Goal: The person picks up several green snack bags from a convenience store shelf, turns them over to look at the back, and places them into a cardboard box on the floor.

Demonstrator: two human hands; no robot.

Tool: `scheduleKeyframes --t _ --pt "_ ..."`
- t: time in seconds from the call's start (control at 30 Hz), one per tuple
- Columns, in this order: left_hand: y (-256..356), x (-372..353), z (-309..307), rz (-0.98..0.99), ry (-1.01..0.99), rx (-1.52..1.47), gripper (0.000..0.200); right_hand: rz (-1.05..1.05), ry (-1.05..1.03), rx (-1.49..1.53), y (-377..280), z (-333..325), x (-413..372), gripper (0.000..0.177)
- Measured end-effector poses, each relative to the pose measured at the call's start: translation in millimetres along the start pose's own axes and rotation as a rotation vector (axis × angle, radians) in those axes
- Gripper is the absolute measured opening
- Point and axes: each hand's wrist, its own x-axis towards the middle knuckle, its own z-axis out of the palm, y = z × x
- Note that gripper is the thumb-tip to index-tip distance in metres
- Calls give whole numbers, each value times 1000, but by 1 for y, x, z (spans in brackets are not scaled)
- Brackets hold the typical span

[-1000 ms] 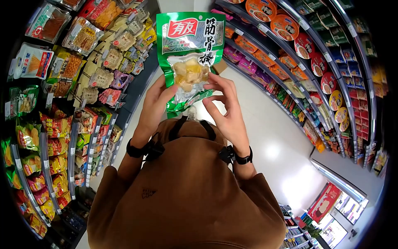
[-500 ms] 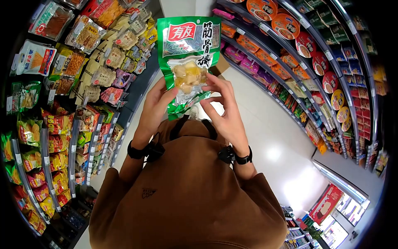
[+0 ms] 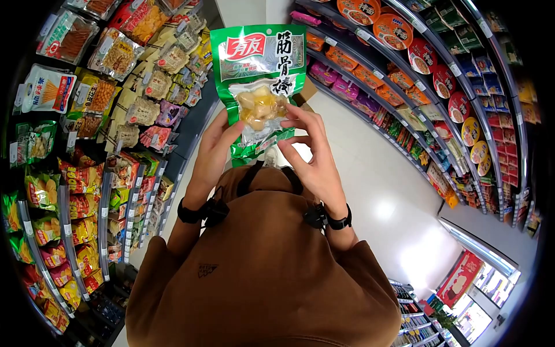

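Note:
A green and silver snack pouch (image 3: 260, 107) is held upright in front of my chest, its printed front facing me. Pale yellowish chunks show through its clear window. My left hand (image 3: 213, 147) grips the pouch's lower left edge, thumb on the front and the other fingers hidden behind. On the lower right side, my right hand (image 3: 317, 153) holds the pouch with bent fingers against its front and the thumb near the bottom corner. Black straps circle both wrists.
Shelves of bagged snacks (image 3: 84, 196) rise on the left. On the right, long shelves carry instant noodle bowls (image 3: 393, 32) and orange and purple packs. A pale shiny floor (image 3: 376, 173) runs between them. Bright windows (image 3: 474, 315) stand at lower right.
The pouch has shifted slightly left, and its upper part has tilted a little, so its front shows more squarely. Both hands keep their hold. The view has turned slightly.

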Motion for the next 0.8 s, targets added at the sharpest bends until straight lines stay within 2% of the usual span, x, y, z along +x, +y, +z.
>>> scheduleKeyframes --t 0.27,0.37,0.5,0.63,0.7,0.77,0.8 --pt "-1 -4 1 51 -43 42 42 28 -33 -2 -2 1 -5 65" --pt "-6 -6 6 95 -61 24 46 -15 -69 -46 -3 2 -6 72" --pt "-11 -9 10 44 -127 23 52 -47 -108 -85 -3 8 -11 80" --pt "-13 -12 10 0 -168 29 52 14 -116 59 -1 12 -13 85" --pt "-10 -13 10 50 -171 97 50 36 -127 131 5 12 -15 85" --pt "-3 -15 9 96 -173 165 47 113 -68 365 13 13 -19 82" --pt "2 -16 10 97 -175 165 45 184 -4 433 16 13 -22 73"
